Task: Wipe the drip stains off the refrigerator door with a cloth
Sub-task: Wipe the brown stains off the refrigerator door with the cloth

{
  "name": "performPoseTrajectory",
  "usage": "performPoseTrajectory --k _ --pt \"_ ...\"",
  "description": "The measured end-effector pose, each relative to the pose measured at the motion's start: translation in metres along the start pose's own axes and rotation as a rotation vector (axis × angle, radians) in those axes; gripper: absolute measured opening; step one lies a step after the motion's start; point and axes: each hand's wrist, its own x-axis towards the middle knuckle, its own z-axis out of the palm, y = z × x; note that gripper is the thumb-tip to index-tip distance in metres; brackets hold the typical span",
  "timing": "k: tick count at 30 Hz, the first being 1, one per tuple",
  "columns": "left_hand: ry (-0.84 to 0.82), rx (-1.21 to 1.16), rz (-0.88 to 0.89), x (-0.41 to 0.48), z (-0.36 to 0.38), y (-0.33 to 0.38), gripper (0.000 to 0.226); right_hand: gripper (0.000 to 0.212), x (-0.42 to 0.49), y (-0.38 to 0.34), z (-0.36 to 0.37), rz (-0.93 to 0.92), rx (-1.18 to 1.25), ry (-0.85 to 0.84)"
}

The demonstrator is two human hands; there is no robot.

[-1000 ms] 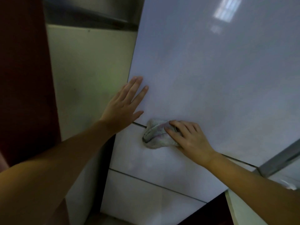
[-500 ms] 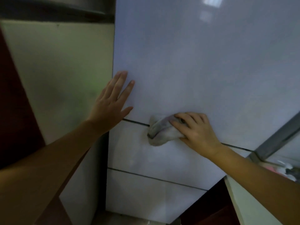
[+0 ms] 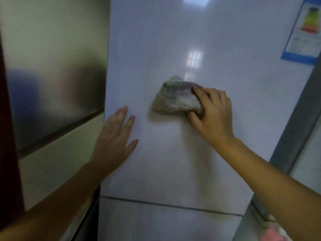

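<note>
On the refrigerator door, the glossy white panel that fills most of the view, we are in the middle of a wiping pass. Left of the door stands a brushed-metal panel, which plays no part.

Our left hand lies flat on the door by its left edge, fingers straight and a little apart, thumb splayed. It holds nothing and only braces. Our right hand is at the door's middle. Its fingers are curled over the right end of the cloth with the thumb under the lower edge, so the cloth is both pinched and pressed to the door. The cloth is a bunched, mottled rag, well above the seam at the door's bottom edge.

An energy label sits at the door's upper right corner. At the seam, toward the door's lower right, we make out a faint yellowish tinge; whether it is stain or shadow we cannot tell.

To wipe well, we judge that we should:
- spread the cloth flatter under the palm;
- stroke downward along the run of any drips, overlapping the passes;
- turn to a clean fold when one side soils;
- keep the left hand firm so the door does not swing;
- stay off the label's edge.
</note>
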Motion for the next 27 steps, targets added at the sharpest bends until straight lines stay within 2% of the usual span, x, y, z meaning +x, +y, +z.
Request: performPoseTrajectory --k 3,7,14,18,21,27 --pt "-0.019 0.015 0.025 0.028 -0.004 -0.012 0.069 0.052 0.036 0.015 -0.012 0.01 -0.006 0.082" --pt "-0.031 0.04 0.039 0.038 -0.004 -0.014 0.071 0.039 0.068 0.025 -0.016 -0.111 -0.069 0.144" --pt "0.013 0.045 0.038 0.039 -0.005 -0.012 0.072 0.05 0.05 0.016 0.0 -0.145 -0.137 0.067" --pt "0.012 0.055 0.054 0.038 -0.005 -0.014 0.071 0.058 0.035 0.012 0.008 -0.258 -0.164 -0.011" --pt "0.005 0.06 0.063 0.038 -0.004 -0.015 0.071 0.058 0.057 0.015 0.005 -0.323 -0.218 -0.015" --pt "0.0 0.062 0.059 0.036 -0.006 -0.016 0.072 0.058 0.096 -0.015 0.023 -0.156 -0.168 0.103"
